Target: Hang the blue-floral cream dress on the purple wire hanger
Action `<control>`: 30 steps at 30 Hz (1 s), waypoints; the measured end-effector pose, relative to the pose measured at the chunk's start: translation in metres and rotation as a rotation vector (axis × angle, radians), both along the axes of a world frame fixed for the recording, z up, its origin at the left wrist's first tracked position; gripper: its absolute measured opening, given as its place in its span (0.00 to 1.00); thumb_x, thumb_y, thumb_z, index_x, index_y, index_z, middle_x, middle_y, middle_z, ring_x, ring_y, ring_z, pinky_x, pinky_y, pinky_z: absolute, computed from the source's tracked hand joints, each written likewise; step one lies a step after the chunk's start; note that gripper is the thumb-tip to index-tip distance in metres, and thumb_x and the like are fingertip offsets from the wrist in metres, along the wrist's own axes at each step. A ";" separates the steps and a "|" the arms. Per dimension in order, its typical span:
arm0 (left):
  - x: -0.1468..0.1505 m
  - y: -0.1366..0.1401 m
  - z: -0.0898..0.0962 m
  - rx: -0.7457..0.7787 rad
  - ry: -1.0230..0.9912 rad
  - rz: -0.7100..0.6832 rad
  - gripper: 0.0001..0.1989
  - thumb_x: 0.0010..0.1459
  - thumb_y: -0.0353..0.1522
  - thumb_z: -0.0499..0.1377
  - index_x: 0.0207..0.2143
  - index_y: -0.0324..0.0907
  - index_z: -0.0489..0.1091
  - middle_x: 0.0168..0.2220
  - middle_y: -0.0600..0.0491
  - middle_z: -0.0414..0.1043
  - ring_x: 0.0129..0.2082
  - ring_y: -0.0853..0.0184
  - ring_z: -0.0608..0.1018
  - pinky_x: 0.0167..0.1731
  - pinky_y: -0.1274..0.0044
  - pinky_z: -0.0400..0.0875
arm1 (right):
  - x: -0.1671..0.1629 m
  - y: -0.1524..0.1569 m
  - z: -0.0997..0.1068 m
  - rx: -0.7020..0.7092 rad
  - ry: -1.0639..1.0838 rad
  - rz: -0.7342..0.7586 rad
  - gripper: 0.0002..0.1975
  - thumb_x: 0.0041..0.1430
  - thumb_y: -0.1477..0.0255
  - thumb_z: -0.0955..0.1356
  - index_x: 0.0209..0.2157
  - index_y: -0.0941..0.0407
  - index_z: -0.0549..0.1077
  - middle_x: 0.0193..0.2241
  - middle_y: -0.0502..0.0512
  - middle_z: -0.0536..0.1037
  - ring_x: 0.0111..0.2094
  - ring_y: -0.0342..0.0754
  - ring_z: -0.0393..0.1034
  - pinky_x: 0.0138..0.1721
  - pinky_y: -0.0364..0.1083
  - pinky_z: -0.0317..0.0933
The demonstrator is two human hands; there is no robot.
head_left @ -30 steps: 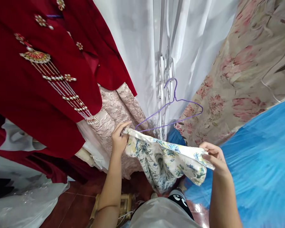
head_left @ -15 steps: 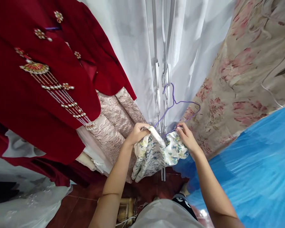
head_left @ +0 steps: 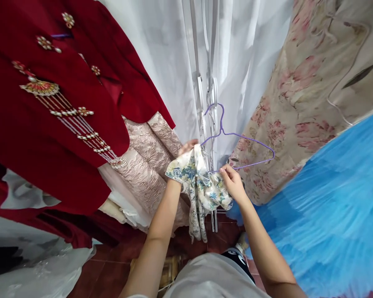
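Observation:
A purple wire hanger point(head_left: 248, 138) is tilted in front of me, its hook up by the white metal rods. The fingers of my right hand point(head_left: 232, 182) pinch its lower bar, with the garment bunched just beside them. That garment point(head_left: 189, 170), white with blue and yellow flowers, covers the hanger's left end and hangs down in folds. My left hand point(head_left: 188, 147) is at the hanger's left end, blurred, with the floral cloth draped over its back and wrist; I cannot make out how its fingers are set.
A red velvet outfit point(head_left: 90, 91) with beaded ornaments hangs at left, over a pink brocade skirt point(head_left: 143, 165). White metal rods point(head_left: 214, 91) stand ahead before white cloth. To the right hang a beige floral dress point(head_left: 276, 124) and blue tulle point(head_left: 323, 207). Red tiles point(head_left: 108, 265) form the floor.
My left hand has moved up and under the cloth, which now drapes over its wrist. The garment has gathered leftward, and more of the hanger's right side shows. My right hand shifted slightly left.

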State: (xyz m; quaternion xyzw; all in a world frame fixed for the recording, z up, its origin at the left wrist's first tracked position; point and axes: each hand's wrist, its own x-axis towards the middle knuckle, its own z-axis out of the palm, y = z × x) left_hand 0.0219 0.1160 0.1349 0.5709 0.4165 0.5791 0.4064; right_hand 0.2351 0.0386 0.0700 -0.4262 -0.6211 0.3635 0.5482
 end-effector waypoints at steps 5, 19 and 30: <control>-0.052 -0.022 0.028 0.080 0.154 -0.113 0.27 0.61 0.53 0.57 0.44 0.38 0.78 0.46 0.43 0.80 0.46 0.59 0.80 0.49 0.71 0.74 | -0.009 -0.003 0.002 -0.014 0.003 -0.035 0.18 0.68 0.55 0.62 0.30 0.53 0.63 0.20 0.44 0.55 0.22 0.43 0.49 0.25 0.44 0.44; -0.035 -0.045 0.047 0.285 0.621 0.165 0.14 0.61 0.40 0.62 0.37 0.39 0.81 0.37 0.50 0.83 0.38 0.61 0.81 0.41 0.75 0.74 | 0.115 -0.006 0.027 0.149 0.140 -0.467 0.17 0.59 0.61 0.72 0.47 0.55 0.74 0.16 0.40 0.59 0.16 0.40 0.45 0.19 0.42 0.40; -0.045 -0.032 0.052 0.228 0.627 0.188 0.13 0.59 0.40 0.64 0.34 0.39 0.82 0.35 0.51 0.82 0.35 0.62 0.81 0.36 0.77 0.73 | 0.146 0.087 0.088 -0.210 -0.119 0.137 0.30 0.43 0.55 0.79 0.11 0.55 0.59 0.10 0.44 0.56 0.14 0.36 0.46 0.18 0.41 0.41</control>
